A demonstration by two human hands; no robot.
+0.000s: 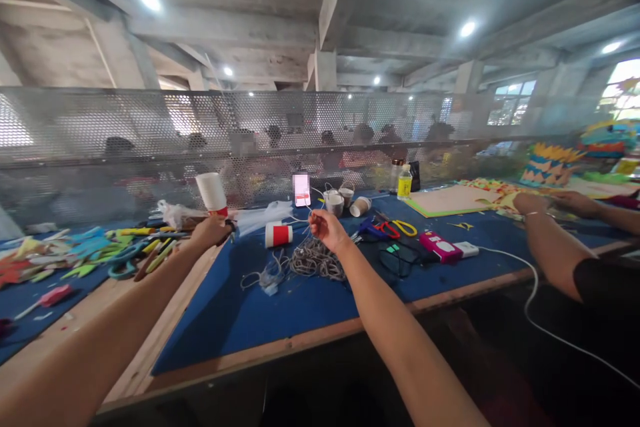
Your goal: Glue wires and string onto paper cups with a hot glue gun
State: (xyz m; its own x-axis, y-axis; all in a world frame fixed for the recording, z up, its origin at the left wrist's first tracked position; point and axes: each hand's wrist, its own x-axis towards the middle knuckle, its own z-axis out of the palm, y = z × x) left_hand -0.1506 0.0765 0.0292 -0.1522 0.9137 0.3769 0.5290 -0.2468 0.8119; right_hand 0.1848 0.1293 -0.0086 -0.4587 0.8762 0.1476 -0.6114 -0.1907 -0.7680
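My left hand [213, 232] is closed, back toward me, at the lower end of a tilted stack of white paper cups [209, 190] with a red band at its base. Whether it grips the stack or a small dark thing by its fingertips is unclear. My right hand [327, 230] pinches a thin pale cord near the middle of the table, above a heap of grey-brown cord [315, 259]. Between my hands a red-and-white paper cup [279, 235] lies on its side. Behind my right hand are cord-wrapped cups [333, 202] and an upright, lit phone [302, 190].
Blue mats cover the table [225, 327]. Scissors [404, 227], a magenta box [440, 247] and a yellow-labelled bottle [405, 182] lie rightward. At left are felt pieces [85, 247] and tools. Another person's hands [533, 203] work at right. A perforated screen [280, 120] stands behind.
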